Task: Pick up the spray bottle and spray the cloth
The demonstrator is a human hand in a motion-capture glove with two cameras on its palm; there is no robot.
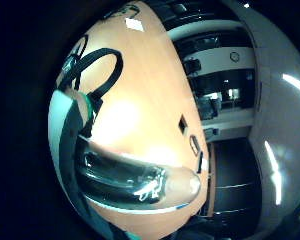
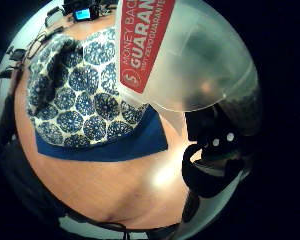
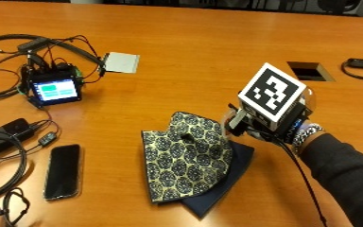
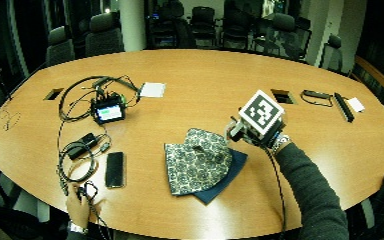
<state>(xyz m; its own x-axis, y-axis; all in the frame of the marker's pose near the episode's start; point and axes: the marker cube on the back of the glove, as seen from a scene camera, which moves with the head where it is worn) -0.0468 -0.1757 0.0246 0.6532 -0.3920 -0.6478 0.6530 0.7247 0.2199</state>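
Observation:
A patterned blue-and-white cloth [image 3: 187,153] lies folded over a navy cloth [image 3: 232,172] on the wooden table [image 3: 194,42]. Just beside the cloth's right edge, my gloved right hand [image 3: 264,129] grips a translucent spray bottle [image 3: 227,117] and holds it above the table. The bottle's sprayer head faces the cloth. In the thumb side palm view the bottle [image 2: 190,55] with its red label fills the space close to the palm, and the cloth [image 2: 80,95] lies beyond it. In the little finger side palm view a finger [image 1: 182,182] curls across the picture.
A black phone [image 3: 63,171] lies left of the cloth. A small screen device [image 3: 56,90] with several cables sits at the far left, and a white card [image 3: 121,62] lies beside it. A table cutout [image 3: 308,71] lies behind my hand.

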